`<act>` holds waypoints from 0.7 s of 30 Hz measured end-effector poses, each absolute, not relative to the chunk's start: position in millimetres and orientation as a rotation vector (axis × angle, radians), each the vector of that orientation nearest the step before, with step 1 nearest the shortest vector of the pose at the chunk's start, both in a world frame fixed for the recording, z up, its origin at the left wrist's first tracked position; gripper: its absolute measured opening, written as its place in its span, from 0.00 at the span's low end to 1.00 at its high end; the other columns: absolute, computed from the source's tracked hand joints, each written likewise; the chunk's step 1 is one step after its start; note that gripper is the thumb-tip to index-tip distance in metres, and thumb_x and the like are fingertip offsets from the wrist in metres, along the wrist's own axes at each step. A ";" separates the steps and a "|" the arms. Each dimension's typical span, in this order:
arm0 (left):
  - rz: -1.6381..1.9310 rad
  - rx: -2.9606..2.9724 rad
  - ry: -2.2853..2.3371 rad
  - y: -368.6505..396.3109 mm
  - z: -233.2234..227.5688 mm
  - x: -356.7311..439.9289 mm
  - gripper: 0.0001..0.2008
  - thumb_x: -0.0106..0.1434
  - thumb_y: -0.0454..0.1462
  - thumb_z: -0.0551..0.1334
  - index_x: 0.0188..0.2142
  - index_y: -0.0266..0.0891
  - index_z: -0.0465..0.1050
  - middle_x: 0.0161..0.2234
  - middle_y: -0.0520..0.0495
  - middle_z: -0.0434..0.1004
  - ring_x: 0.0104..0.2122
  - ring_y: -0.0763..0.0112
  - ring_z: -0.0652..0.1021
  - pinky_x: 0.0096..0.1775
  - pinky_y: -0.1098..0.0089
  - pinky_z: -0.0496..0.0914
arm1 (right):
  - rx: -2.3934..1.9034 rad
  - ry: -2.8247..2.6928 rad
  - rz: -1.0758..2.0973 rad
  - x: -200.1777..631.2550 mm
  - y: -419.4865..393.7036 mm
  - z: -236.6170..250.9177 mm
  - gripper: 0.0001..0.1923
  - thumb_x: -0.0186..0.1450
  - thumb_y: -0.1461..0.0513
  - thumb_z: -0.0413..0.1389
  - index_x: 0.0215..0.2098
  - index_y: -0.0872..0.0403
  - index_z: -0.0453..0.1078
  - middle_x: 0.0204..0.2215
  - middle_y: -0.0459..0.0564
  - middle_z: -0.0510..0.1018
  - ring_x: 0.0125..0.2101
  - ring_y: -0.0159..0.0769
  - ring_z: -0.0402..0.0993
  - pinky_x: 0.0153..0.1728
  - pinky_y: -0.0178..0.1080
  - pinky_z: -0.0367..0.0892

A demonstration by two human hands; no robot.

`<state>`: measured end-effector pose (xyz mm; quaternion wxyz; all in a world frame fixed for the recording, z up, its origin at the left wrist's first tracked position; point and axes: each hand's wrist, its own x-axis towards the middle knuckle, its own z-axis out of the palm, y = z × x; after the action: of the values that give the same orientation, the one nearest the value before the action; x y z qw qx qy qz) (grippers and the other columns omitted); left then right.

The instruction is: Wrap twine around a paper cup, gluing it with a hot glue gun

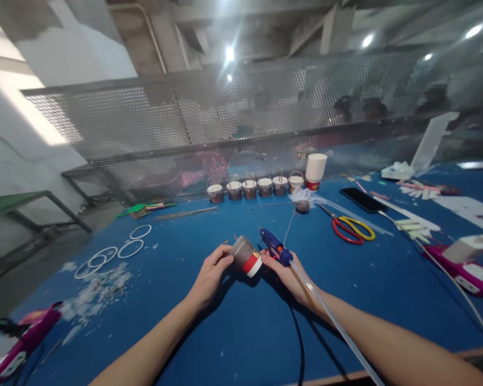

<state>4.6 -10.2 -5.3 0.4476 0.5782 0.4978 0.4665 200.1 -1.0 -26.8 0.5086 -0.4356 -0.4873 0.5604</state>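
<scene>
My left hand [211, 272] is closed around a paper cup [244, 256] wrapped in dark grey-brown cord, with a red and white band left showing at one end. The cup lies tilted on its side, a little above the blue table. In my right hand [290, 279] is a blue glue gun [274, 246], its nozzle pointing up and to the left, and a long clear glue stick trails from its back. The right fingertips are close to the banded end of the cup. Behind the glue gun, a ball of grey cord [302, 206] rests with a loose strand.
Several small wrapped cups with handles [249, 188] line the back beside a stack of white cups [316, 167]. Red-and-yellow scissors [352, 229] and a black phone [362, 199] lie right. White rings [131, 248] and scraps [99, 289] lie left. Magenta power strips [465, 271] flank both sides.
</scene>
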 end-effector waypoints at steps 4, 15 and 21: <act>1.190 1.341 1.127 -7.3 -4.5 9.6 0.10 0.55 0.40 0.61 0.35 0.38 0.75 0.33 0.49 0.73 0.32 0.70 0.73 0.35 0.70 0.69 | -1.076 -1.256 1.299 200.4 0.9 -26.5 0.19 0.52 0.47 0.62 0.26 0.55 0.69 0.21 0.45 0.70 0.23 0.33 0.64 0.28 0.37 0.61; 1.169 1.245 1.105 6.6 -14.0 11.6 0.02 0.49 0.31 0.59 0.25 0.35 0.69 0.22 0.52 0.72 0.17 0.77 0.73 0.23 0.75 0.68 | -1.028 -1.397 1.290 203.4 10.9 -37.1 0.16 0.55 0.50 0.59 0.24 0.52 0.64 0.20 0.44 0.69 0.21 0.34 0.62 0.24 0.36 0.60; 1.142 1.279 1.123 8.0 -14.4 16.1 0.01 0.53 0.32 0.60 0.28 0.36 0.68 0.25 0.51 0.73 0.18 0.78 0.73 0.22 0.75 0.69 | -1.022 -1.500 1.202 204.4 16.4 -42.3 0.15 0.58 0.50 0.56 0.24 0.53 0.65 0.20 0.45 0.71 0.20 0.33 0.65 0.24 0.36 0.62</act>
<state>16.1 8.0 -14.4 0.5194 0.5332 0.4683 0.4761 204.4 16.4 -42.3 0.4637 -0.4160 -0.6104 0.4893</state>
